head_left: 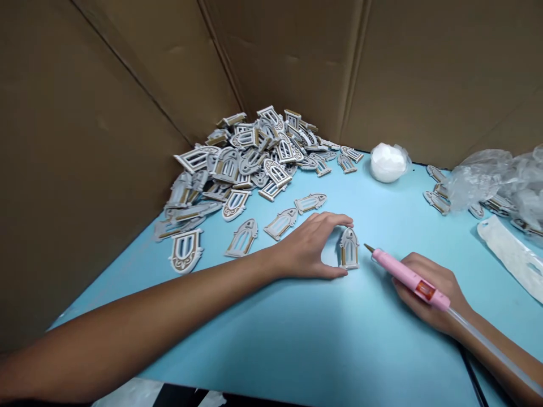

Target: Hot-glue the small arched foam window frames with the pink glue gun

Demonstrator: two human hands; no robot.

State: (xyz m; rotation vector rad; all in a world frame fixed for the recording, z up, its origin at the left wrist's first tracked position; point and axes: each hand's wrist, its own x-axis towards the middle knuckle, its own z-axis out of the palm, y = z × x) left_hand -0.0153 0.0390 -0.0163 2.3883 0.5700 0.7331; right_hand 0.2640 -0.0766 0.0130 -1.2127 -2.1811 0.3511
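A small arched frame (349, 250) sits on the blue table (297, 339), its ends between the left hand's (307, 246) widely curved thumb and finger. The right hand (446, 282) grips a pink pen (399, 269), tip just beside it. Behind, similar frames (275, 172) lie heaped.

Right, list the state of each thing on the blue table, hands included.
Left hand: curved around the arched window piece.
Arched window piece: between left thumb and fingers.
Right hand: closed around the pink pen-shaped tool.
Pink pen-shaped tool: tip exposed, apart from the piece.
Window-piece heap: jumbled.
White wad: rounded.
Clear plastic: crumpled, partly over more pieces.
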